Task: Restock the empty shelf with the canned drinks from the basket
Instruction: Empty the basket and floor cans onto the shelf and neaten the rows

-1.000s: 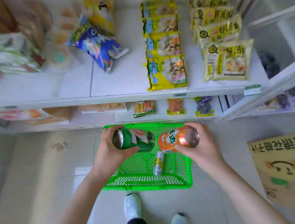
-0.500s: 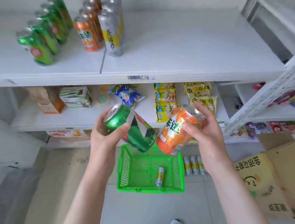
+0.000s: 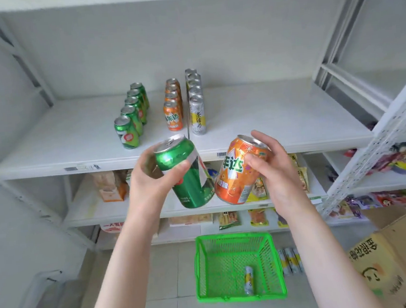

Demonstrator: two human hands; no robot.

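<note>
My left hand (image 3: 150,180) grips a green can (image 3: 187,177), tilted with its top toward the shelf. My right hand (image 3: 272,170) holds an orange can (image 3: 238,173), tilted the other way, so the two bottoms nearly touch. Both hang just in front of the white shelf (image 3: 280,122). On that shelf stand three rows running front to back: green cans (image 3: 127,133), orange cans (image 3: 173,117) and slim silver-yellow cans (image 3: 198,116). Below on the floor sits the green basket (image 3: 207,271) with one slim can (image 3: 249,281) lying in it.
Lower shelves (image 3: 85,218) carry snack packets and boxes. A few slim cans (image 3: 291,260) lie on the floor right of the basket. A cardboard box (image 3: 400,259) stands at the lower right. A white shelf upright (image 3: 377,143) slants along the right.
Both hands have lifted the two cans from over the basket up to the drinks shelf. My view has tilted upward, so the top shelf now fills the frame.
</note>
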